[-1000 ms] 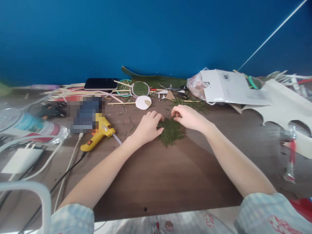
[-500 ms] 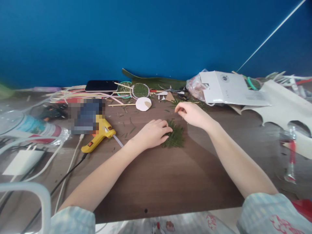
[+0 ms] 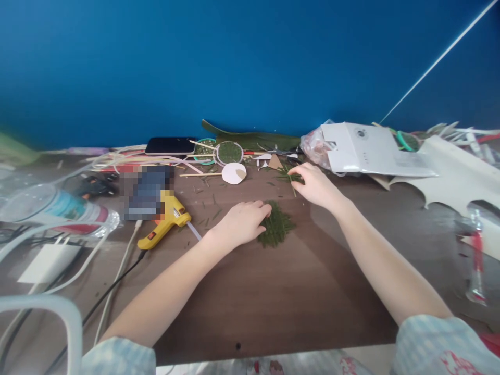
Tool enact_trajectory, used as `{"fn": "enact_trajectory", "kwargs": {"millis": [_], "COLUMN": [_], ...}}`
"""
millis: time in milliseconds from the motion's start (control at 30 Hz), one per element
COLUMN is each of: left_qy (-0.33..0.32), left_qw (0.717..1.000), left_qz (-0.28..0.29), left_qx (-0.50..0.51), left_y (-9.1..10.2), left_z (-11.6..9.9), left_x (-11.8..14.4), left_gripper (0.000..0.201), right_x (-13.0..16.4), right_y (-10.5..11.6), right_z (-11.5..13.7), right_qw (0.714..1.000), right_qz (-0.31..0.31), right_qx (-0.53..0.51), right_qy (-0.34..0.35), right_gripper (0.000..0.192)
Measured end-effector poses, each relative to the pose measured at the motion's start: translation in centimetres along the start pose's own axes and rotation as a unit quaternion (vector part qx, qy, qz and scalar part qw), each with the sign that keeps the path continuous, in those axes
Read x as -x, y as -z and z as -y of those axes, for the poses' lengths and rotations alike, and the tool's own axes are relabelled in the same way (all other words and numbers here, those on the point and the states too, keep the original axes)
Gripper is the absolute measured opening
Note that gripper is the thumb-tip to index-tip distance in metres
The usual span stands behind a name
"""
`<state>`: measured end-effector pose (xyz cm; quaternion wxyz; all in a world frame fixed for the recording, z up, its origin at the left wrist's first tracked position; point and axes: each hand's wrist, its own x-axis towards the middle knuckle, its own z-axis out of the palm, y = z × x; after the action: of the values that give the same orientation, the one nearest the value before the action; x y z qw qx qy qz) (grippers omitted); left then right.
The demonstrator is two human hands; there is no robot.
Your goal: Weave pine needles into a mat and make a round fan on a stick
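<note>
A flat patch of green leaf strips [image 3: 278,227] lies on the brown table [image 3: 273,291]. My left hand [image 3: 242,221] rests palm down on its left edge, fingers together, pressing it. My right hand [image 3: 315,185] is farther back and to the right, fingertips pinching loose green strips [image 3: 289,177] from a scattered pile near the back of the table.
A yellow glue gun [image 3: 166,221] with its cable lies left of my left hand. Behind are a white paper disc [image 3: 233,173], a round green-filled hoop [image 3: 228,152], a phone [image 3: 170,146], sticks and a long leaf [image 3: 253,138]. White card and a bag [image 3: 363,148] sit right.
My right hand has left the green patch and reached back and right to the loose strips. My left hand stayed on the patch. The view tilted slightly.
</note>
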<state>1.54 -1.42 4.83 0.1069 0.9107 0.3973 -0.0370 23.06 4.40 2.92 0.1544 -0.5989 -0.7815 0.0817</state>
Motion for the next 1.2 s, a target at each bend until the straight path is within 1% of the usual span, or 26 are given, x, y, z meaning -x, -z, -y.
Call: {"fn": "enact_trajectory", "kwargs": {"millis": [67,133,200,333,400,533,667,833,967,1033,1100,1200], "left_qy": [0.006,0.008,0.006,0.013,0.021,0.044,0.065,0.096,0.116,0.122,0.124,0.127], "left_qw": [1.0,1.0,1.0,0.998,0.997,0.997,0.995,0.992,0.99,0.989,0.989,0.989], "left_qz": [0.009,0.012,0.015,0.024,0.019,0.002,-0.007,-0.017,-0.024,-0.021,-0.02,-0.021], "left_qx": [0.004,0.009,0.019,0.057,0.07,0.07,0.076,0.078,0.078,0.077,0.074,0.073], "left_y": [0.0,0.0,0.0,0.4,0.6,0.8,1.0,1.7,2.1,2.2,2.2,2.1], "left_z": [0.2,0.3,0.4,0.8,1.1,2.2,3.2,4.1,4.4,4.5,4.6,4.7], "left_x": [0.0,0.0,0.0,0.1,0.1,0.2,0.3,0.6,0.8,0.9,0.8,0.8], "left_gripper": [0.02,0.021,0.02,0.018,0.017,0.014,0.011,0.009,0.009,0.011,0.012,0.013], "right_x": [0.0,0.1,0.1,-0.2,-0.4,-0.6,-0.7,-0.7,-0.6,-0.6,-0.6,-0.6], "right_y": [-0.7,-1.3,-1.6,-1.9,-2.1,-2.3,-2.0,-1.3,-1.4,-1.7,-2.0,-2.4], "right_z": [-0.1,-0.1,-0.2,-0.6,-0.9,-1.4,-1.2,-0.8,-0.9,-0.9,-0.9,-0.6], "right_qw": [1.0,0.999,0.998,1.0,1.0,0.996,0.992,0.992,0.992,0.993,0.993,0.993], "right_qz": [0.002,0.023,0.032,0.011,-0.005,-0.05,-0.086,-0.085,-0.077,-0.081,-0.084,-0.07], "right_qx": [0.027,0.041,0.046,0.025,-0.006,-0.068,-0.085,-0.091,-0.098,-0.087,-0.066,-0.041], "right_qy": [0.0,-0.003,-0.006,-0.002,0.008,0.021,0.019,0.014,0.009,0.023,0.052,0.089], "right_gripper": [0.038,0.042,0.041,0.04,0.037,0.027,0.019,0.013,0.015,0.02,0.022,0.015]}}
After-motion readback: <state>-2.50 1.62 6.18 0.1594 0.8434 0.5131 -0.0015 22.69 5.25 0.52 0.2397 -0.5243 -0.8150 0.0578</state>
